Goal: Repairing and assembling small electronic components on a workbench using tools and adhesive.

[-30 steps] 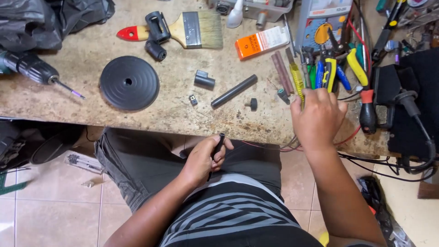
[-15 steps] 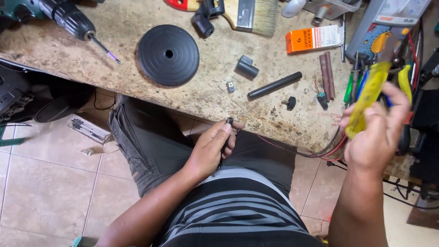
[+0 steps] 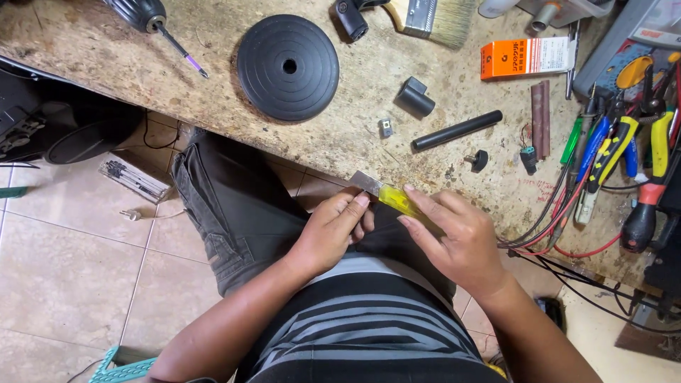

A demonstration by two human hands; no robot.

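My right hand [image 3: 457,241] grips a yellow utility knife [image 3: 394,198] over my lap, its metal blade end [image 3: 365,181] pointing up-left towards the bench edge. My left hand [image 3: 333,230] is closed just left of it, fingertips touching the knife near the blade; a small dark part that it held earlier is hidden in the fist. Both hands sit below the front edge of the worn workbench [image 3: 340,128].
On the bench lie a black round disc [image 3: 288,67], a black rod [image 3: 457,130], a small black clamp [image 3: 415,96], a drill [image 3: 152,18], a paintbrush [image 3: 433,15], an orange box [image 3: 525,57] and several screwdrivers and pliers [image 3: 617,152] at the right. Tiled floor lies to the left.
My right hand took the yellow knife from the tools at the right and brought it down to my lap beside my left hand. The view shifted right and down.
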